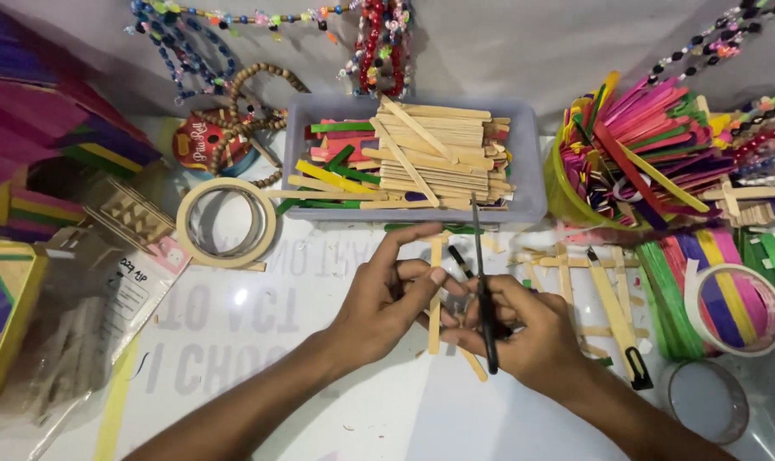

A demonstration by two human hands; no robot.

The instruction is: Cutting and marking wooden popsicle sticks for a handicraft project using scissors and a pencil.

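Plain wooden stick point(435, 294) is pinched upright-in-frame by the left hand point(386, 300), its long axis running away from the body, just left of the scissors point(483, 290) gripped closed-fisted by the right hand point(524, 329). Beyond both hands a grey tray point(528, 171) of sticks is set; bare tabletop point(259, 341) is left nearer the left wrist.

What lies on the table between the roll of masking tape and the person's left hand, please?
In the head view, only bare white table separates the masking tape roll from the left hand.
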